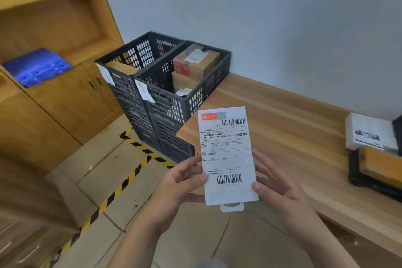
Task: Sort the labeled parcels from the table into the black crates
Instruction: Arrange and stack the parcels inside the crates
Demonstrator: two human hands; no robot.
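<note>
I hold the flat white parcel [228, 156] upright in front of me, label facing me, above the floor just off the near corner of the wooden table [289, 128]. My left hand [180, 183] pinches its left edge — thumb on the label face, fingers curled behind. My right hand [280, 189] pinches the right edge the same way, thumb tip on the face near the lower barcode. The hang tab at the bottom edge points down, clear of both palms. Beyond the top edge, two stacks of black crates [165, 85] stand side by side against the wall, touching the table's left end; each front rim carries a white tag. The right-hand crate holds cardboard boxes [195, 63] rising about to rim level; the left-hand one shows open space and one flat brown piece leaning at its near rim. On the table to my right, well apart from my hands, lies a white parcel [369, 130] on a yellow-and-black item [376, 169]. Yellow-black floor tape [121, 183] runs below, left of my hands — open floor between the tape and a wooden cabinet [65, 98].
</note>
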